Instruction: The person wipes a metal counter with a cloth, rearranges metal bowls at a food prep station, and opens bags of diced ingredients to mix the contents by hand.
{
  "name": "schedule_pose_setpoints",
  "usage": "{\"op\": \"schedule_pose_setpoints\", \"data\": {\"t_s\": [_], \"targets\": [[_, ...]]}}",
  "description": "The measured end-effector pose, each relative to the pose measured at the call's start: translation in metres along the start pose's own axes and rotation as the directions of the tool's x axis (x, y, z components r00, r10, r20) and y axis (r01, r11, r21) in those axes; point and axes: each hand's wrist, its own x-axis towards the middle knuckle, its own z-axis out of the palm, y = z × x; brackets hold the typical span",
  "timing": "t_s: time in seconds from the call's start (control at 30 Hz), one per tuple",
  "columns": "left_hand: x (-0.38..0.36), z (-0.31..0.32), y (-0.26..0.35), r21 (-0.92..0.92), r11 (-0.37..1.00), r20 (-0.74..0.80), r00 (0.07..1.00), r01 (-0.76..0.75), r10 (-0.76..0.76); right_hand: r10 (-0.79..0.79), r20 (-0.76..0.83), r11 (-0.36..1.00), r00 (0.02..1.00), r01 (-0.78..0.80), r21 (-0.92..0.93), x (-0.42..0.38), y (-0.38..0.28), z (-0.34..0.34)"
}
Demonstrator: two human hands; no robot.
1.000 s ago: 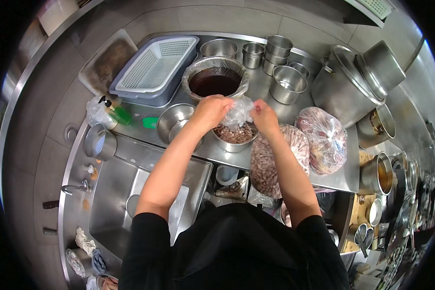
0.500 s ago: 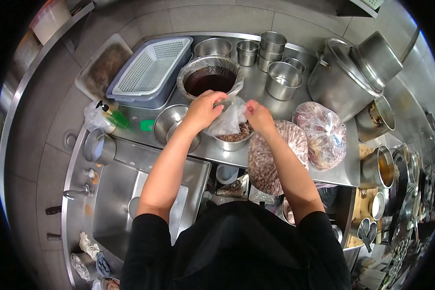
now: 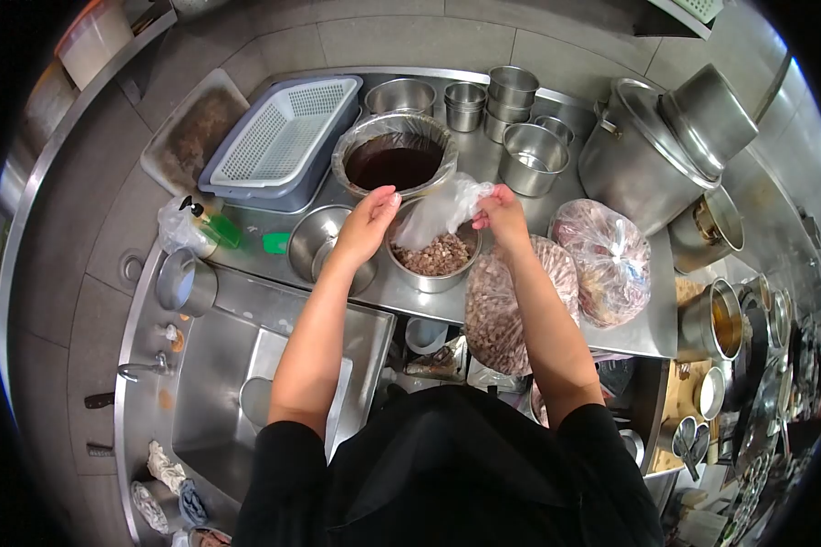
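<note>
A clear plastic bag (image 3: 442, 211) hangs from my right hand (image 3: 504, 219), whose fingers pinch its upper right edge. The bag's lower part droops over a round metal bowl (image 3: 431, 283) that holds small chopped brownish-pink pieces (image 3: 436, 256). My left hand (image 3: 367, 228) is held apart from the bag, on the bowl's left, with its fingers loosely extended and nothing in them. Just beyond both hands sits a plastic-lined pot (image 3: 342, 169) of dark red-brown liquid (image 3: 394, 164). Below my right forearm lies a large clear bag of similar chopped pieces (image 3: 511, 305).
A second tied bag (image 3: 602, 264) rests to the right, before a big lidded stockpot (image 3: 634, 164). Metal pots (image 3: 535, 159) stand at the back. On the left are a white perforated basket (image 3: 287, 128), an empty-looking metal bowl (image 3: 315, 239), a soap bottle (image 3: 217, 228) and a sink (image 3: 219, 383).
My left hand has let go of the plastic bag and moved left. My right hand has shifted slightly right with the bag, and more of the chopped pieces in the bowl now shows.
</note>
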Motion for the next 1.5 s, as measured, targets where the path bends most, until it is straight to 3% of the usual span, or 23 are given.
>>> {"op": "schedule_pose_setpoints", "data": {"t_s": [0.13,0.23,0.3,0.33,0.4,0.47,0.5,0.53,0.63,0.67,0.73,0.77,0.83,0.87,0.93,0.97,1.0,1.07,1.13,1.23,1.33,1.47,1.5], "targets": [[-0.001,0.014,-0.006,0.068,0.997,0.106,0.994,-0.028,0.021,0.029,-0.017,1.000,0.999,-0.029,0.012,-0.004,-0.001,0.006],[-0.002,0.038,-0.008,0.042,0.998,0.107,0.994,-0.044,0.039,-0.136,-0.021,0.991,0.991,0.135,-0.018,-0.013,0.001,0.033],[-0.002,0.052,-0.011,-0.107,0.994,0.027,0.999,-0.036,0.039,-0.270,0.217,0.914,0.938,0.320,-0.251,-0.026,0.005,0.050],[0.000,0.059,-0.015,-0.198,0.980,-0.022,1.000,-0.015,0.011,-0.115,0.294,0.739,0.949,0.279,-0.613,-0.042,-0.030,0.056],[0.005,0.059,-0.036,-0.268,0.963,-0.017,0.999,0.028,-0.034,-0.179,0.333,0.893,0.926,0.295,-0.339,-0.038,-0.022,0.053],[0.004,0.055,-0.045,-0.335,0.940,-0.012,0.997,0.071,-0.079,-0.151,0.337,0.889,0.929,0.277,-0.365,-0.025,-0.034,0.033],[-0.001,0.053,-0.047,-0.119,0.991,-0.070,0.996,0.054,-0.063,-0.117,0.347,0.887,0.931,0.255,-0.385,-0.015,-0.041,0.019],[-0.006,0.054,-0.047,0.101,0.994,-0.126,0.991,0.046,-0.033,-0.214,0.292,0.798,0.932,0.339,-0.498,-0.003,-0.045,0.002],[-0.017,0.060,-0.039,0.349,0.924,-0.089,0.976,-0.155,0.197,-0.381,0.120,0.488,0.917,0.309,-0.816,0.049,-0.050,-0.058],[-0.019,0.063,-0.039,0.339,0.926,-0.088,0.974,-0.166,0.207,-0.388,0.118,0.478,0.914,0.309,-0.823,0.073,-0.035,-0.083],[-0.022,0.068,-0.038,0.447,0.869,-0.077,0.958,-0.213,0.275,-0.520,0.155,0.115,0.840,0.248,-0.962,0.106,-0.026,-0.116],[-0.022,0.069,-0.038,0.444,0.870,-0.083,0.956,-0.216,0.280,-0.524,0.160,0.108,0.837,0.251,-0.962,0.115,-0.026,-0.125],[-0.023,0.070,-0.034,0.520,0.835,-0.052,0.969,-0.180,0.241,-0.062,0.052,0.101,0.997,0.058,-0.993,0.119,-0.035,-0.128],[-0.023,0.070,-0.033,0.519,0.836,-0.057,0.969,-0.178,0.241,-0.063,0.057,0.099,0.996,0.063,-0.993,0.123,-0.041,-0.128],[-0.022,0.072,-0.033,0.521,0.836,-0.073,0.967,-0.172,0.244,0.156,0.207,0.253,0.966,0.163,-0.954,0.131,-0.053,-0.129],[-0.021,0.073,-0.034,0.526,0.836,-0.080,0.970,-0.153,0.228,0.241,0.192,0.489,0.952,0.052,-0.871,0.139,-0.060,-0.133],[-0.021,0.073,-0.034,0.524,0.839,-0.082,0.971,-0.148,0.223,0.245,0.193,0.486,0.950,0.052,-0.872,0.155,-0.056,-0.143],[-0.020,0.072,-0.033,0.541,0.831,-0.072,0.978,-0.128,0.197,-0.123,-0.069,0.651,0.990,0.028,-0.759,0.199,-0.031,-0.176],[-0.018,0.072,-0.035,0.549,0.827,-0.083,0.977,-0.120,0.197,-0.275,-0.182,0.298,0.944,-0.096,-0.950,0.235,-0.020,-0.208],[-0.019,0.071,-0.031,0.552,0.825,-0.058,0.982,-0.121,0.182,-0.162,-0.299,0.211,0.940,-0.263,-0.941,0.275,0.017,-0.242],[-0.017,0.072,-0.030,0.547,0.826,-0.070,0.975,-0.137,0.209,-0.218,-0.156,0.040,0.963,-0.151,-0.988,0.282,0.051,-0.265],[-0.017,0.073,-0.035,0.544,0.826,-0.081,0.971,-0.147,0.227,-0.245,-0.123,0.043,0.962,-0.116,-0.992,0.270,0.054,-0.266],[-0.017,0.073,-0.034,0.540,0.829,-0.084,0.971,-0.143,0.222,-0.084,-0.204,0.198,0.975,-0.185,-0.963,0.255,0.028,-0.253]]}}
